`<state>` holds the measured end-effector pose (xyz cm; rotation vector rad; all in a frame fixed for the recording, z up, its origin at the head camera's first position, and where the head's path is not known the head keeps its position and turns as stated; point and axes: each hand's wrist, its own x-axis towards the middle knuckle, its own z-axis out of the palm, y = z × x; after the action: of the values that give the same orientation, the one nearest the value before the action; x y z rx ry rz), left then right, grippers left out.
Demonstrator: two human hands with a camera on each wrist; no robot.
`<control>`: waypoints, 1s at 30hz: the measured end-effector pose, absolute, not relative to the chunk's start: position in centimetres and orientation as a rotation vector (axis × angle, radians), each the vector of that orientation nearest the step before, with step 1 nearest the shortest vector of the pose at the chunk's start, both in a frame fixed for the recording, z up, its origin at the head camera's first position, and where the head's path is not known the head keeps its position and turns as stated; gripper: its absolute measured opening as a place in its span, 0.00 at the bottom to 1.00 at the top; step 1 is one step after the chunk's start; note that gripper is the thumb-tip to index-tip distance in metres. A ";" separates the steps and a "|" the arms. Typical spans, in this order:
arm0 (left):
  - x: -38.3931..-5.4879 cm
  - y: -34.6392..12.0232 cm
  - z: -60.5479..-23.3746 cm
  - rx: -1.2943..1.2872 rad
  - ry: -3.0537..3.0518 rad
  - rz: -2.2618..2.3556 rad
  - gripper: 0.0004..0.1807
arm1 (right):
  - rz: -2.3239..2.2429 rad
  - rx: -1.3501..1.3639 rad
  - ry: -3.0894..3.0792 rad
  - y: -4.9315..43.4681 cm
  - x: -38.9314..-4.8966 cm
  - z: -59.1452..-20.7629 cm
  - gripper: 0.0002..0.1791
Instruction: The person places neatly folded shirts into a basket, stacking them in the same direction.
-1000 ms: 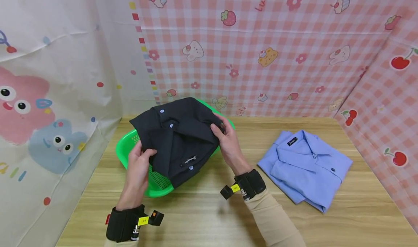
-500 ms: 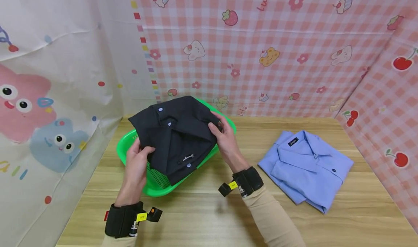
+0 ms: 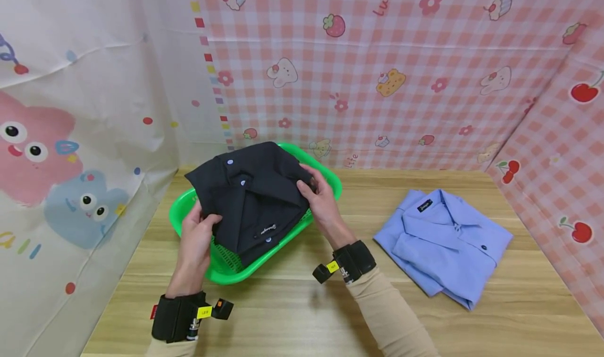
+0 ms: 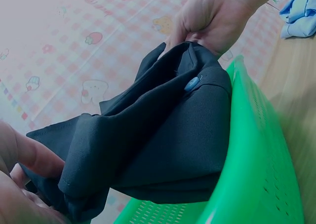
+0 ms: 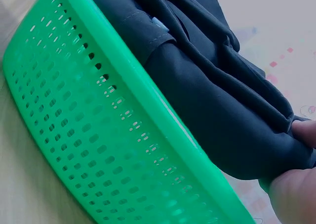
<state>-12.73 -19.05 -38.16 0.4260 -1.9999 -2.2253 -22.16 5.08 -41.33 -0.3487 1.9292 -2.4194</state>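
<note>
Your left hand (image 3: 198, 236) pinches the folded black shirt (image 3: 250, 199) at its 8 o'clock corner, your right hand (image 3: 321, 199) grips its 3 o'clock edge; the shirt sits half inside the green basket (image 3: 226, 270). Keep both edges level so the fold holds. A folded blue shirt (image 3: 443, 239) lies well apart at 3 o'clock on the wooden table (image 3: 302, 315), not obstructing.

Folded light-blue shirt (image 3: 443, 239) — lying on wooden table (image 3: 302, 315), right side. Pink checked cartoon-print backdrop (image 3: 377, 68) behind; white cartoon-animal curtain (image 3: 71, 137) — left.
</note>
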 end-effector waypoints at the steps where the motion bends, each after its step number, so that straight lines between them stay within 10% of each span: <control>1: -12.7 -19.0 -38.2 0.430 -2.004 -2.223 0.34 | -2.404 -0.354 1.948 5.1 -22.2 -41.4 0.25; 30: -13.5 -18.6 -40.3 0.509 -2.029 -2.194 0.36 | -2.097 -0.525 2.328 4.5 -22.7 -42.5 0.23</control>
<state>-13.49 -18.60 -40.31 0.5094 -2.0288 -2.1936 -22.72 4.49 -42.51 -0.5254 2.3282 -2.0970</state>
